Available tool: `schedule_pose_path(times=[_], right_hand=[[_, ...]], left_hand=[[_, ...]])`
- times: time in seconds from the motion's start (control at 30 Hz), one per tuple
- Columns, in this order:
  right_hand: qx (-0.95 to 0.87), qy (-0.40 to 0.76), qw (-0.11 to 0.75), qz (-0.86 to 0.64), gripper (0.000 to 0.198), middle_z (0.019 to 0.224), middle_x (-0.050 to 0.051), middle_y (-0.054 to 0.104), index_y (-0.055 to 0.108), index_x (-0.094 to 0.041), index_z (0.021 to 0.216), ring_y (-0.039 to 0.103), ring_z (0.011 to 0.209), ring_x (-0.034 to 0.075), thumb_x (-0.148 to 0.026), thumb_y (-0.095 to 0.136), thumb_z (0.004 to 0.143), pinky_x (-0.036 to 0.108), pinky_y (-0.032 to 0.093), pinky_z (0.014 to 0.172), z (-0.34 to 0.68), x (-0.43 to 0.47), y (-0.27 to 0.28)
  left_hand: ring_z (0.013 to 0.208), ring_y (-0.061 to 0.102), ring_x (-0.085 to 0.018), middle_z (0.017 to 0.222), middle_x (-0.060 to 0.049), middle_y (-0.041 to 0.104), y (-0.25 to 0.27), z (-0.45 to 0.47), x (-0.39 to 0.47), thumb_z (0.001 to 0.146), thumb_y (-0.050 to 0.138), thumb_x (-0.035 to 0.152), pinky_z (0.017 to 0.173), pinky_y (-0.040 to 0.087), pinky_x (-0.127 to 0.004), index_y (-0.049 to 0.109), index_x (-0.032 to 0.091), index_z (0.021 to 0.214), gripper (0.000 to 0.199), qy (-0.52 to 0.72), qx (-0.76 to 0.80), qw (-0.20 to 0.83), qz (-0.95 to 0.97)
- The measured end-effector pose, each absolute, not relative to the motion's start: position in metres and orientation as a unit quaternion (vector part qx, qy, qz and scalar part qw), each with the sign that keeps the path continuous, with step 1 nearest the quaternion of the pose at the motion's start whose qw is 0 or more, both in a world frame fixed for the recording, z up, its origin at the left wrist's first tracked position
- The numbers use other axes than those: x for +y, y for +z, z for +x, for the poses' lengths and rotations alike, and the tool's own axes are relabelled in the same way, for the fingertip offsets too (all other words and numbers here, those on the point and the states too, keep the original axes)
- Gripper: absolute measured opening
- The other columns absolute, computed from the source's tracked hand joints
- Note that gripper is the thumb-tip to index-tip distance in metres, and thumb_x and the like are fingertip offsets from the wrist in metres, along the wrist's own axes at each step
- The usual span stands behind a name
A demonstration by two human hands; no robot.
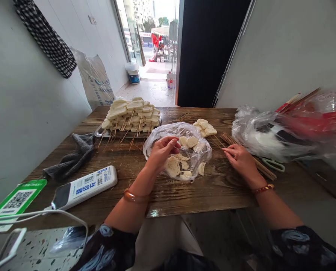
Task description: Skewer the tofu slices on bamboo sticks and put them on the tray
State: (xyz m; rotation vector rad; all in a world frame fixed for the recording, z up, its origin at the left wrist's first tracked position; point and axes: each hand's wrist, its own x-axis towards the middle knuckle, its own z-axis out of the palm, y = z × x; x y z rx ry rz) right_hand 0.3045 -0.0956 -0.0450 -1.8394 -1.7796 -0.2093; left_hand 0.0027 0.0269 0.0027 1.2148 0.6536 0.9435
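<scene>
My left hand (162, 149) is closed in a pinch over an open clear plastic bag (162, 131). Its fingertips are close beside pale round bread slices (192, 142), and whatever they pinch is hidden. More slices and broken pieces, such as a round slice (173, 166), lie in the bag's mouth. To the right, my right hand (239, 160) pinches a thin wooden skewer (219, 142) that points left toward the bag. A bundle of skewers (265, 169) lies beside and partly under that hand. Behind the bag sits a small stack of skewered slices (204, 128).
A metal tray (100, 132) at the back left bears a high pile of skewered slices (134, 113), sticks jutting forward. Leftward lie a grey cloth (77, 154), a white power bank (86, 187) with a cable, and a green QR card (18, 201). Green-handled scissors (273, 164) and plastic bags (258, 131) are at right.
</scene>
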Motion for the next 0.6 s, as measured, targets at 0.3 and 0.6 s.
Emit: schedule_pose_path(times=[0.3, 0.6], right_hand=[[-0.603, -0.115, 0.453, -0.647, 0.024, 0.094, 0.008, 0.068, 0.071, -0.023, 0.101, 0.064, 0.088, 0.022, -0.032, 0.049, 0.095, 0.036, 0.051, 0.079, 0.286, -0.095, -0.008], [-0.785, 0.075, 0.212, -0.577, 0.02, 0.108, 0.005, 0.064, 0.067, -0.026, 0.107, 0.064, 0.087, 0.018, -0.026, 0.064, 0.087, 0.029, 0.05, 0.073, 0.228, -0.101, -0.025]], left_hand=[[0.058, 0.061, -0.01, 0.076, -0.003, 0.069, 0.004, 0.001, 0.031, 0.071, 0.075, 0.047, 0.06, 0.05, -0.023, 0.066, 0.013, 0.092, 0.041, 0.428, 0.311, 0.663, 0.53], [0.057, 0.06, -0.009, 0.074, -0.003, 0.067, 0.005, 0.0, 0.03, 0.072, 0.075, 0.045, 0.059, 0.048, -0.021, 0.067, 0.013, 0.091, 0.038, 0.441, 0.325, 0.655, 0.52]])
